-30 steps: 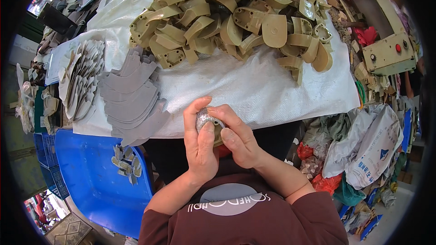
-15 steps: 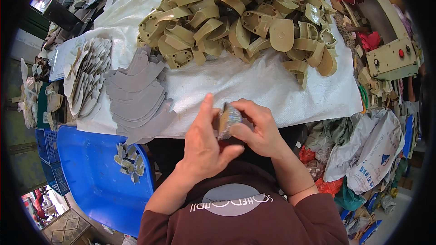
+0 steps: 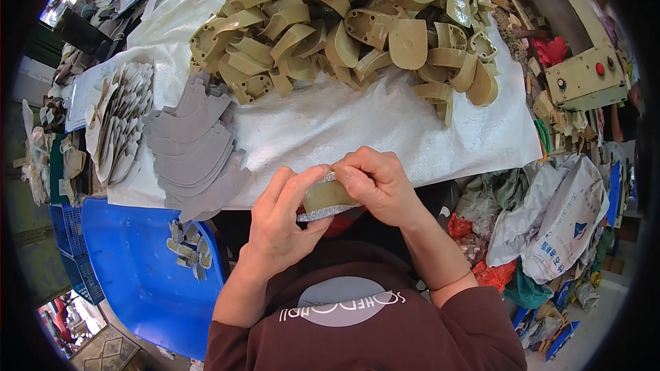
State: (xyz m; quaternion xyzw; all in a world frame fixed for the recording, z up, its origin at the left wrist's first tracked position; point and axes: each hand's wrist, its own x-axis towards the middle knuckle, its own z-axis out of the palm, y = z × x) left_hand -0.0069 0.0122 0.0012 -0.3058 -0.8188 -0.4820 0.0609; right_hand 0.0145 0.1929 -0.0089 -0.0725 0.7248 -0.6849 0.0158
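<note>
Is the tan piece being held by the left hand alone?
No, the left hand and the right hand both grip the tan piece.

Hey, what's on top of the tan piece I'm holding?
Glittery silver material shows along two edges of the tan piece. Your left hand and right hand cover its ends, hiding whatever's there; its underside can't be seen.

Two bare forearms (image 3: 440, 251) angle inward from the lower frame toward its centre, where the left hand (image 3: 283, 209) curls, thumb (image 3: 313, 231) below its fingers (image 3: 297, 189), and the right hand (image 3: 377, 182), slightly higher, closes in a pinch.
</note>
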